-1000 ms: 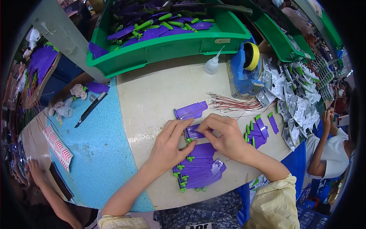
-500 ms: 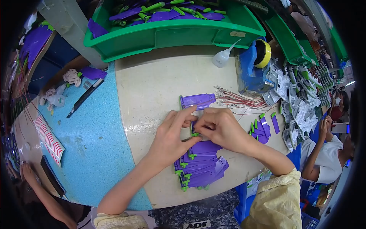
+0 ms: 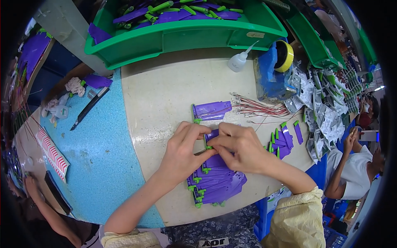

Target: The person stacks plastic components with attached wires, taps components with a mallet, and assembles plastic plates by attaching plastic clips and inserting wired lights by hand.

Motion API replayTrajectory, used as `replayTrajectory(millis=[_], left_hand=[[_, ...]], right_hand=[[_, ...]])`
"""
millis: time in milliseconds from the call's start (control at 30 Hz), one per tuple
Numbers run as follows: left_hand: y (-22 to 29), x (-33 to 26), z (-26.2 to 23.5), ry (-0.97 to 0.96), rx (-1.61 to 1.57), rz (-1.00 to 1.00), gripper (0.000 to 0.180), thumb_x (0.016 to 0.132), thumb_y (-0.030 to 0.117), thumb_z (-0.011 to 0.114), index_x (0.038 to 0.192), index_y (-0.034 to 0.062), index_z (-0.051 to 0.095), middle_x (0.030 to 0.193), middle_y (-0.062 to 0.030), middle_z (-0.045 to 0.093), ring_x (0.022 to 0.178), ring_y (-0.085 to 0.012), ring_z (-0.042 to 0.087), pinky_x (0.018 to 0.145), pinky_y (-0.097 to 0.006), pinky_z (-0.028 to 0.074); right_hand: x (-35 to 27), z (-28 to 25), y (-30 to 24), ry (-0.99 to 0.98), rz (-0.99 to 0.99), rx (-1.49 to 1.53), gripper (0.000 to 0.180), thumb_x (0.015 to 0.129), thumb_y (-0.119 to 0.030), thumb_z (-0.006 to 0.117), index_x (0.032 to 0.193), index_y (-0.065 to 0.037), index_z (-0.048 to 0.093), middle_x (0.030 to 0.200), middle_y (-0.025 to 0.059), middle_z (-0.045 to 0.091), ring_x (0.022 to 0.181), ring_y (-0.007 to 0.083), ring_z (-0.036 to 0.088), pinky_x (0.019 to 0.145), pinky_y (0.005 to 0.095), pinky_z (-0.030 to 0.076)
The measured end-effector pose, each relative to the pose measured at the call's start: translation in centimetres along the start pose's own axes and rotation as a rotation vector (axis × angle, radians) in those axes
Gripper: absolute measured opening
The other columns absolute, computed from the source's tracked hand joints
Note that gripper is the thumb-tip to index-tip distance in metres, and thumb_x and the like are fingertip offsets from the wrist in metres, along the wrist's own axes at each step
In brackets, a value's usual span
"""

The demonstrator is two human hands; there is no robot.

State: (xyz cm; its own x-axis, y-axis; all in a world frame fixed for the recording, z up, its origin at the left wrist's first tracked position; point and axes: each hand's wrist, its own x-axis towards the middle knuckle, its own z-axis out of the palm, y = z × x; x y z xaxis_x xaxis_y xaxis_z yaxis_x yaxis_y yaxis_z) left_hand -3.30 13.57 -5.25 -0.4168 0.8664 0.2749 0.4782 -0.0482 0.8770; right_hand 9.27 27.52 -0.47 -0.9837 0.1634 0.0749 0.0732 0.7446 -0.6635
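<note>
Between my hands lies a flat purple piece with a green edge [image 3: 212, 133]. My left hand [image 3: 180, 152] grips it from the left, fingertips at its upper part and thumb at the lower green end. My right hand [image 3: 243, 148] is closed in a pinch over the piece, close to the green end; whatever its fingertips hold is hidden. Just above, a similar purple piece [image 3: 211, 110] lies flat with a thin wire across it. Below my hands several purple pieces with green ends [image 3: 221, 188] lie overlapped. A bundle of red and white wires [image 3: 262, 108] lies to the upper right.
A green bin [image 3: 186, 38] of purple and green parts stands at the back. Nearby are a white dropper bottle [image 3: 237, 62] and a blue tape dispenser [image 3: 269, 78]. Silvery parts [image 3: 326, 111] pile at right. A black cutter knife [image 3: 92, 107] lies left. Other people sit on both sides.
My right hand's fingers have shifted slightly down and round, still pinched over the purple piece. My left hand keeps its grip. The view has shifted slightly.
</note>
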Motion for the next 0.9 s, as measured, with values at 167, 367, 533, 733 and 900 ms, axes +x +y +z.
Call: replayTrajectory(millis=[167, 367, 533, 733, 900], left_hand=[[0.2, 0.0, 0.0, 0.031, 0.169, 0.085, 0.035, 0.059, 0.003, 0.084, 0.078, 0.0022, 0.055, 0.085, -0.0088, 0.054, 0.081, -0.0263, 0.054, 0.064, -0.037, 0.046], [-0.2, 0.3, -0.7, -0.024, 0.343, 0.282, 0.027, 0.064, 0.019, 0.083, 0.077, 0.006, 0.063, 0.083, -0.0063, 0.055, 0.079, -0.0224, 0.054, 0.064, -0.034, 0.047], [-0.8, 1.7, -1.1, -0.162, 0.332, 0.435, 0.027, 0.068, 0.025, 0.08, 0.078, 0.0064, 0.063, 0.096, -0.0024, 0.066, 0.081, -0.0205, 0.055, 0.069, -0.031, 0.051], [-0.1, 1.8, -1.8, -0.206, 0.361, 0.353, 0.025, 0.071, 0.022, 0.08, 0.082, 0.005, 0.065, 0.11, 0.0003, 0.07, 0.082, -0.0209, 0.056, 0.069, -0.03, 0.052], [-0.2, 2.6, -0.6, -0.213, 0.255, 0.399, 0.029, 0.066, 0.02, 0.084, 0.069, 0.0039, 0.061, 0.106, -0.001, 0.072, 0.081, -0.0215, 0.056, 0.069, -0.03, 0.051]], right_hand=[[0.1, -1.0, 1.9, 0.135, 0.343, 0.155, 0.01, 0.073, -0.005, 0.073, 0.08, 0.0, 0.071, 0.07, 0.0117, 0.057, 0.06, 0.0241, 0.056, 0.056, 0.0374, 0.043], [0.7, -0.5, 1.7, 0.146, 0.538, 0.167, 0.013, 0.068, -0.01, 0.073, 0.073, 0.002, 0.07, 0.066, 0.0142, 0.066, 0.057, 0.0232, 0.061, 0.057, 0.0343, 0.046], [0.8, -1.3, 2.0, 0.095, 0.621, 0.088, 0.014, 0.069, -0.008, 0.072, 0.08, 0.001, 0.071, 0.077, 0.0148, 0.068, 0.067, 0.0249, 0.064, 0.062, 0.0356, 0.048], [-2.0, -5.5, 3.4, 0.911, 0.037, -0.33, 0.029, 0.083, 0.001, 0.069, 0.111, 0.002, 0.06, 0.088, 0.0103, 0.064, 0.073, 0.0182, 0.061, 0.066, 0.0315, 0.048], [-2.3, -12.9, 6.1, 0.647, 0.781, 0.496, 0.026, 0.087, -0.025, 0.074, 0.079, -0.001, 0.069, 0.061, -0.0076, 0.048, 0.057, 0.0029, 0.039, 0.052, 0.021, 0.027]])
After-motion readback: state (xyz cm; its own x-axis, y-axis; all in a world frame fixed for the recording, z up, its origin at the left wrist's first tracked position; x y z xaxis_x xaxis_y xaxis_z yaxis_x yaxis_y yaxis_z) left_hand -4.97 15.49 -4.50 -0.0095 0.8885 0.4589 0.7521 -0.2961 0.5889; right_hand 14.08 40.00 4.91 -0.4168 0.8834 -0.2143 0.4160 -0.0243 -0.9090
